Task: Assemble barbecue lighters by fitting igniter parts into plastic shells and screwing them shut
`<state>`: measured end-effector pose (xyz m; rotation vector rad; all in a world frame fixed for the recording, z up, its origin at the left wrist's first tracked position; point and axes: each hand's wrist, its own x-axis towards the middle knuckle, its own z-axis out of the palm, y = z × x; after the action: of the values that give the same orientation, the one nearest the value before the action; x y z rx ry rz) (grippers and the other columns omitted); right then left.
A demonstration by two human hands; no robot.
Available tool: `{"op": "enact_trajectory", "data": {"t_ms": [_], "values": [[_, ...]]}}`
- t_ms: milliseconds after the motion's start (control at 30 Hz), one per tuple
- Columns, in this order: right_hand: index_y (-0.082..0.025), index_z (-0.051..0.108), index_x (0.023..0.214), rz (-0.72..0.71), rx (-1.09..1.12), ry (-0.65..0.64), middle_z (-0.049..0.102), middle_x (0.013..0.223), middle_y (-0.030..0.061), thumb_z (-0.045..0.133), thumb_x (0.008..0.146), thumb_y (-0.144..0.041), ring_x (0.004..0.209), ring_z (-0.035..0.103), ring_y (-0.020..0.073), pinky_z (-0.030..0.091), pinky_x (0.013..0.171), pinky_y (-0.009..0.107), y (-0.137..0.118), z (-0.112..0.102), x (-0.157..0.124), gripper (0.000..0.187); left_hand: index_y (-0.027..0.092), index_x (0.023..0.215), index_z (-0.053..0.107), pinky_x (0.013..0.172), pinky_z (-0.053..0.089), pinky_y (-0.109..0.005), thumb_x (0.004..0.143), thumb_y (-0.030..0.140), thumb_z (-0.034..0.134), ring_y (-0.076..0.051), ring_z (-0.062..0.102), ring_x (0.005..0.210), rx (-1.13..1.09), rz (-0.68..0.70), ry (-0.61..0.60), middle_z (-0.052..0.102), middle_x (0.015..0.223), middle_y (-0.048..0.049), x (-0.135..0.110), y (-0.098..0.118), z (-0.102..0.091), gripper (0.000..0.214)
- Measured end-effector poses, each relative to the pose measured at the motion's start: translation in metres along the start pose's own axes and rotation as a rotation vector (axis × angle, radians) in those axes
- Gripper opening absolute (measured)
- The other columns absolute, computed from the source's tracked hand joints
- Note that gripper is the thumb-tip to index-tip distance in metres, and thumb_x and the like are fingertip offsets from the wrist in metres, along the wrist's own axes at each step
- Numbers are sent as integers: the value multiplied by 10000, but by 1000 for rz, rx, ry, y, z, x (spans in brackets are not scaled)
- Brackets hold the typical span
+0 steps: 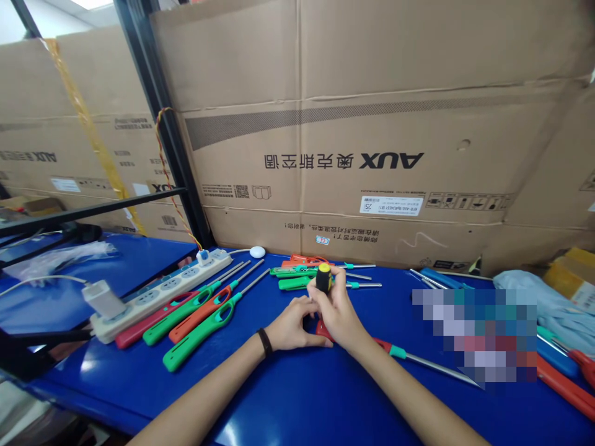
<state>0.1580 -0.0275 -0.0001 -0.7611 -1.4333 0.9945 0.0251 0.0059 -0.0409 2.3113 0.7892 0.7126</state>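
The long red lighter with metal tube [383, 345] lies on the glossy blue desk [279, 396], under the two hands; its tube points to the right, and I take it as the landmark.

The right hand [341, 310] is above the lighter's handle. Its fingers are closed around a screwdriver with black and yellow handle [324, 279], which stands about upright; its tip is hidden. The left hand [290, 325], with a dark band [264, 342] on its wrist, is at the left end of the lighter. Its fingers are curved, with a gap between thumb and forefinger. The thumb lies against the handle, but I cannot tell how firmly they grip.

To the left of the lighter, four similar lighters with red, green and orange bodies [199, 334] lie side by side, next to a long white power strip [171, 285]. Behind it there are more green and orange-red lighters [294, 283], then a large brown cardboard box [325, 124] with upside-down print. To its right, well apart, lie other lighters with blue and red bodies [564, 387], partly hidden by blurred squares.
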Motion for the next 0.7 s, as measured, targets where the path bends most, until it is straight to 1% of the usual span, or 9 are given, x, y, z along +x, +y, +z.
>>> {"op": "enact_trajectory", "data": {"t_ms": [67,133,233,333,433,500,567,633,700], "values": [[-258,402,996,16,21,-18,499,750,-37,389,924,-486,663,539,134,480,646,283,1,5,4,240,168,978,661,960,394,-383,631,397,798,-288,526,1071,23,-14,10,621,1119,-77,0,-1,0,438],[-247,451,935,21,35,-42,501,746,-20,317,939,-512,671,535,140,474,647,289,0,8,6,297,166,941,674,978,378,-397,623,410,802,-302,507,1100,45,-10,22,615,1140,-80,-1,-1,1,420],[-259,410,944,-10,101,-11,533,842,-11,537,862,-465,769,555,152,469,735,311,-2,10,5,255,170,974,662,969,389,-397,625,416,799,-292,514,1088,23,0,44,615,1143,-78,-1,-2,1,448],[-283,342,980,-27,208,72,513,838,-35,632,811,-415,733,535,134,462,697,277,-2,9,4,360,192,1037,643,966,393,-386,644,406,790,-272,527,1064,8,14,20,628,1111,-63,-2,-2,1,471],[-263,413,961,21,221,61,463,758,-28,411,909,-523,623,472,123,431,568,245,-4,6,4,265,200,1005,651,957,391,-395,631,437,791,-271,533,1032,46,-24,15,627,1087,-63,-2,-3,0,465],[-248,452,887,32,198,44,449,732,-17,311,926,-557,613,459,129,430,553,250,-7,4,4,341,200,974,656,944,394,-394,629,461,786,-265,544,996,61,-42,5,638,1034,-58,-2,-3,0,452],[-257,430,900,-3,182,74,481,784,-14,460,884,-522,675,493,134,455,618,262,-10,3,4,267,198,987,649,941,397,-385,639,470,777,-259,549,983,46,-34,7,643,1007,-57,-1,-3,0,460],[-277,381,930,-26,209,88,493,808,-34,629,802,-444,698,510,130,463,652,265,-12,3,2,325,192,994,642,942,399,-373,651,466,769,-259,542,1005,20,-10,12,639,1021,-61,-1,-3,1,457],[-283,380,949,-7,237,44,475,781,-48,656,781,-442,670,502,123,460,637,258,-14,3,-1,360,185,962,643,935,406,-366,664,455,761,-260,533,1021,17,7,15,634,1026,-59,-1,-3,1,419]]}}
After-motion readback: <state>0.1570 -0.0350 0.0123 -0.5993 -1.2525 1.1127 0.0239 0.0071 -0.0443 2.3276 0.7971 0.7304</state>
